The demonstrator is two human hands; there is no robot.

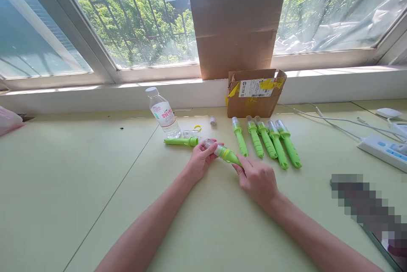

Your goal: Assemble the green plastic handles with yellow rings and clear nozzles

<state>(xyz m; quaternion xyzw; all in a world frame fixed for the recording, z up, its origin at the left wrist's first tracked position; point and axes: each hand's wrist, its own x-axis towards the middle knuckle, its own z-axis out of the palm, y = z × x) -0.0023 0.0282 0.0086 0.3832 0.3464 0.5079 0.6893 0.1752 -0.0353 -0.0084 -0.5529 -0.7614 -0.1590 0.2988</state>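
Note:
Between my hands is a green-handled stick with a clear cap and a yellow ring (226, 154); its exact kind is not plain. My left hand (201, 158) is closed around the clear end. On the green handle, my right hand (258, 175) has its fingers wrapped, hiding the handle's end. Just left of my left hand lies a loose green handle (180, 141) with an uncovered threaded end. Behind it are a clear cap (190, 134) and a yellow ring (197, 128). A small whitish cylinder (213, 121) stands farther back.
Several capped green sticks (262, 138) lie in a row at right, before a cardboard box (251, 104). A water bottle (163, 113) stands at left. A power strip (383, 151) with white cables is far right; a blurred-out flat object (369, 217) lies nearer.

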